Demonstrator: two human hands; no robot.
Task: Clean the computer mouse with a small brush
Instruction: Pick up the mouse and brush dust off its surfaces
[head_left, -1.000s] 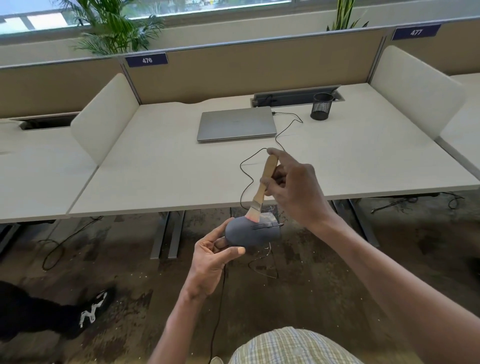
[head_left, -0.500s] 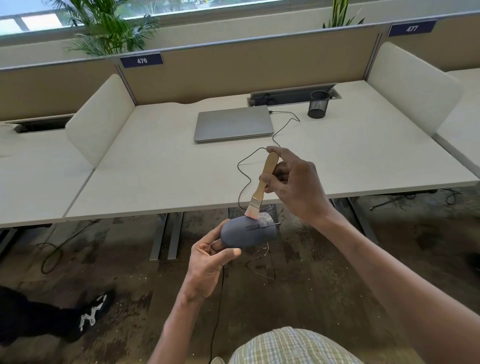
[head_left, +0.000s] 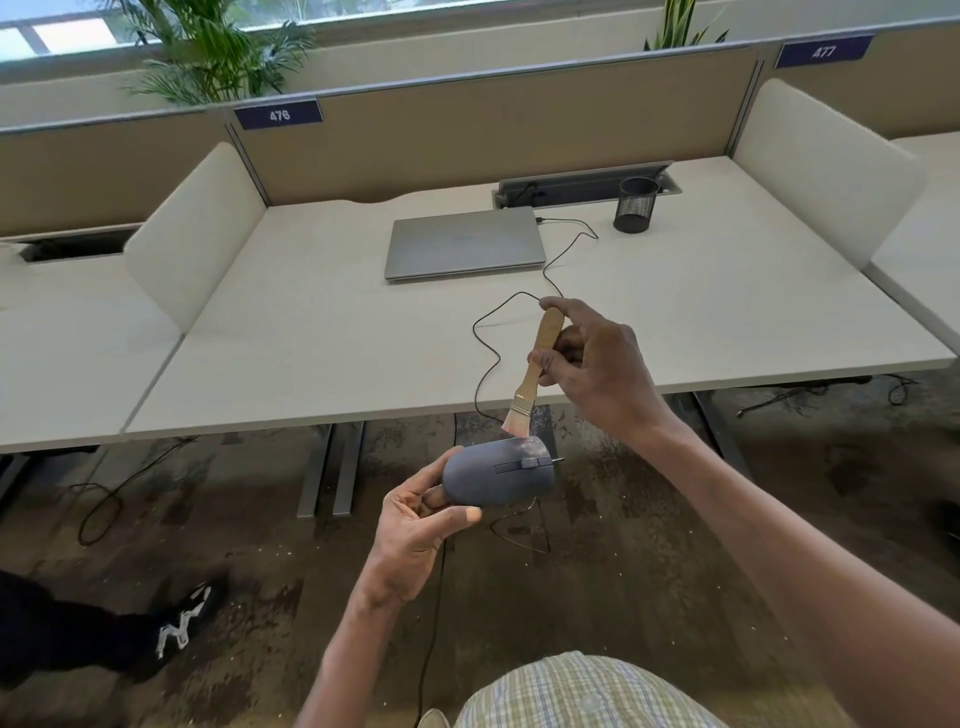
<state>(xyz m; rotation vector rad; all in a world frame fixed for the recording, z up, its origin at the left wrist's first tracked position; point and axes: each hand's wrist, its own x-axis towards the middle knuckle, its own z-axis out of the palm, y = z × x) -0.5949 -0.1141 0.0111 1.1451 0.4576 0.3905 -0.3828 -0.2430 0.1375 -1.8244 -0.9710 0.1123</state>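
While my left hand (head_left: 415, 525) holds the grey wired mouse (head_left: 498, 472) in curled fingers (head_left: 457, 516) just off the bench (head_left: 311, 332) edge, my right hand (head_left: 597, 369) pinches the wooden brush (head_left: 535, 369). Its bristles hang just above the mouse, in front of the closed laptop (head_left: 464, 242).

L hand (head_left: 415, 525) grips grey mouse (head_left: 498, 472) by its rear end, held in air below desk (head_left: 311, 343) edge, wheel side up. R hand (head_left: 597, 364) at 1 o'clock from mouse pinches wooden brush (head_left: 535, 369), bristles down, just above mouse's front. Closed laptop (head_left: 464, 241) at 12, mesh cup (head_left: 636, 204) at 1 o'clock; thin black cable (head_left: 485, 358) trails from laptop over desk edge.
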